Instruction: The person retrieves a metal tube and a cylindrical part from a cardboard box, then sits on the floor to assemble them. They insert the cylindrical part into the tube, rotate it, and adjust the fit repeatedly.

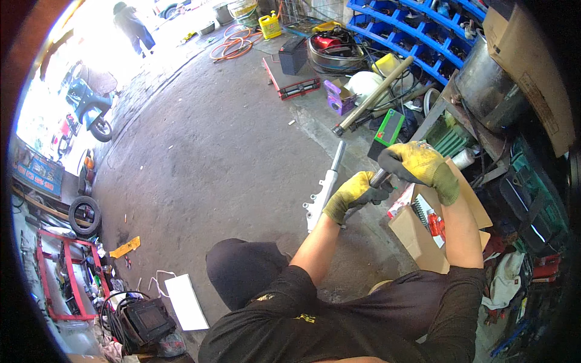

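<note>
My left hand [361, 192], in a yellow and dark grey work glove, is closed round a grey metal tube [379, 178]. My right hand [417, 164], gloved alike, closes over the tube's upper end and hides it. The tube slants up to the right; its lower part is hidden behind my left hand. Just left of my left hand is a silver fork leg [322, 202] with a bright tube at its top. Below my right hand stands an open cardboard box [410, 233] holding a coil spring [419, 212] and a red bottle [433, 222].
A black and green battery [387, 128] and a long pole [378, 94] lie beyond my right hand. Blue parts bins [417, 36] line the far right. A tyre [85, 215] and red metal frame [66, 272] are at left. A person [133, 27] stands far off near a scooter [89, 106].
</note>
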Demonstrator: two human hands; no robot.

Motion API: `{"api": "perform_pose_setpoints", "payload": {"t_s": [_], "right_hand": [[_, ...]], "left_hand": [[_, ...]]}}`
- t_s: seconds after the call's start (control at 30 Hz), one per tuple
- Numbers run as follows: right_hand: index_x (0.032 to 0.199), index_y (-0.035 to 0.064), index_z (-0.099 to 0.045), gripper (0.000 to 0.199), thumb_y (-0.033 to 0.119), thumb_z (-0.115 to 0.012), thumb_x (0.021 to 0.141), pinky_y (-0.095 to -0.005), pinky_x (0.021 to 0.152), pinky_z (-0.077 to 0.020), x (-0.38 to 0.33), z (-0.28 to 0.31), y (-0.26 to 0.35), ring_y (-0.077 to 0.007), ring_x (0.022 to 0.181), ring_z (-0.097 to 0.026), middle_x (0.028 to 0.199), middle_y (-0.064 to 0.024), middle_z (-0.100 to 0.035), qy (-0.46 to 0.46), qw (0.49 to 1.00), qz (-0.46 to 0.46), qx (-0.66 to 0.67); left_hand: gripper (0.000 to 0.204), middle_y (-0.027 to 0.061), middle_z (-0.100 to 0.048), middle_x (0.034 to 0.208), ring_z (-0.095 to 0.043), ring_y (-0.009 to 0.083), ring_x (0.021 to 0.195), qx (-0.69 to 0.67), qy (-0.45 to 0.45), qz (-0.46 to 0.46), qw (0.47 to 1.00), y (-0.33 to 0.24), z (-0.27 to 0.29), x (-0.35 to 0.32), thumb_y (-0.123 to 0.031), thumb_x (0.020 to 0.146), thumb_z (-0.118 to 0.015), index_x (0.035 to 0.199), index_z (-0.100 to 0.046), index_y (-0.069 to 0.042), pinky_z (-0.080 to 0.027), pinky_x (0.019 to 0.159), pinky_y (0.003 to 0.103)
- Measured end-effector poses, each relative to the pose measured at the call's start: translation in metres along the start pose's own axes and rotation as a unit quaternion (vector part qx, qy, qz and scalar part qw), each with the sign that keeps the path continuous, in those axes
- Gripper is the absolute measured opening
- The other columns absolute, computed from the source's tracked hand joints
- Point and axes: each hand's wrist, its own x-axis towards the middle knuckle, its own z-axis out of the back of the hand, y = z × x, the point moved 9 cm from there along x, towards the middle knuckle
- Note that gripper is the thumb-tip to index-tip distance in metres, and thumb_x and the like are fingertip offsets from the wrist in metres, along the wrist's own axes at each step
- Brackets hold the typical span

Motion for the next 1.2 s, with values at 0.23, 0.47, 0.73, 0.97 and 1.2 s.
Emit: {"api": "perform_pose_setpoints", "payload": {"t_s": [0.23,0.47,0.73,0.97,1.2], "right_hand": [[0.115,0.0064,-0.070,0.032,0.034,-0.066,0.097,-0.0439,0.096,-0.0536,-0.011,0.022,0.028,-0.0356,0.101,-0.072,0.106,-0.0168,-0.073,-0.098,0.967,0.121,0.200],[0.122,0.0083,-0.068,0.038,0.037,-0.058,0.100,-0.0478,0.097,-0.0526,-0.001,0.017,-0.039,-0.0400,0.113,-0.068,0.120,-0.0209,-0.071,-0.136,0.990,0.045,0.008],[0.114,-0.0001,-0.069,0.048,0.047,-0.064,0.103,-0.0270,0.060,-0.0569,-0.020,0.029,-0.046,-0.0161,0.072,-0.074,0.095,-0.0122,-0.077,-0.043,0.814,0.002,0.579],[0.119,-0.0028,-0.070,0.060,0.053,-0.054,0.107,-0.0268,0.056,-0.0553,-0.004,0.002,-0.055,-0.0166,0.066,-0.072,0.086,-0.0148,-0.076,0.035,0.746,0.029,0.664],[0.107,-0.0048,-0.071,0.065,0.059,-0.062,0.101,-0.0256,0.050,-0.0497,-0.008,-0.001,-0.052,-0.0161,0.062,-0.069,0.078,-0.0131,-0.073,0.082,0.715,0.008,0.694]], "left_hand": [[0.028,-0.0002,-0.071,0.083,-0.064,0.0095,0.071,0.007,-0.024,-0.019,1.000,0.005,0.014,-0.002,-0.015,0.080,-0.080,0.106,-0.077,-0.004,-0.051,0.063,0.027],[0.031,0.0016,-0.074,0.091,-0.066,0.0109,0.074,-0.030,0.018,-0.001,0.999,-0.003,-0.006,0.005,-0.014,0.081,-0.083,0.110,-0.076,-0.005,-0.054,0.068,0.027],[0.033,0.0019,-0.070,0.079,-0.064,0.0100,0.069,-0.013,-0.012,0.027,0.999,-0.001,-0.002,0.004,-0.020,0.081,-0.081,0.109,-0.077,-0.004,-0.046,0.060,0.025],[0.035,0.0022,-0.068,0.077,-0.061,0.0094,0.068,-0.005,-0.012,0.047,0.999,-0.007,-0.003,-0.003,-0.020,0.079,-0.080,0.110,-0.077,-0.003,-0.043,0.059,0.025],[0.032,0.0021,-0.070,0.082,-0.064,0.0116,0.072,-0.031,-0.003,0.021,0.999,-0.015,-0.002,-0.003,-0.015,0.082,-0.080,0.111,-0.077,-0.001,-0.050,0.065,0.027]]}}
